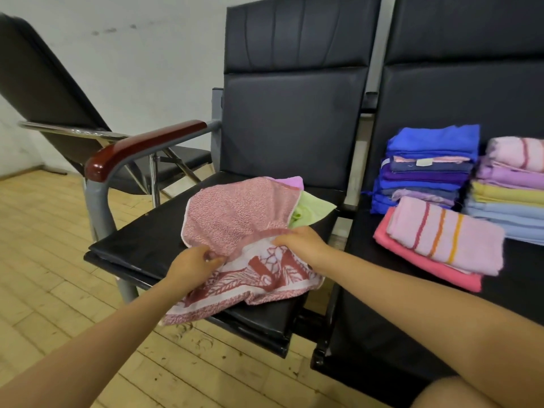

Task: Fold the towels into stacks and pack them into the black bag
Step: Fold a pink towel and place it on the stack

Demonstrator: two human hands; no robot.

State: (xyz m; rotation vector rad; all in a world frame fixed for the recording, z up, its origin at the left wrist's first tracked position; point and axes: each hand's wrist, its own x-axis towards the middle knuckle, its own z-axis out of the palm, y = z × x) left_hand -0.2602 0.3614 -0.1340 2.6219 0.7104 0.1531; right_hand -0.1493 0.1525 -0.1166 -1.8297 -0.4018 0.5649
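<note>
A: Where is the towel now?

B: The pink patterned towel (pixel 235 219) lies crumpled on the black chair seat (pixel 141 251), over a green cloth (pixel 312 209). Both hands pinch one bunched fold: the left hand (pixel 192 267) near its middle, the right hand (pixel 300 241) just beside.

A: How will it handle?

B: I think it is light, soft and floppy, so it sags where nobody holds it. Better to take it at two corners of one edge and pull it flat.

A: And the finished ones?

B: Folded stacks (pixel 429 169) stand on the next seat. I see no black bag.
</note>
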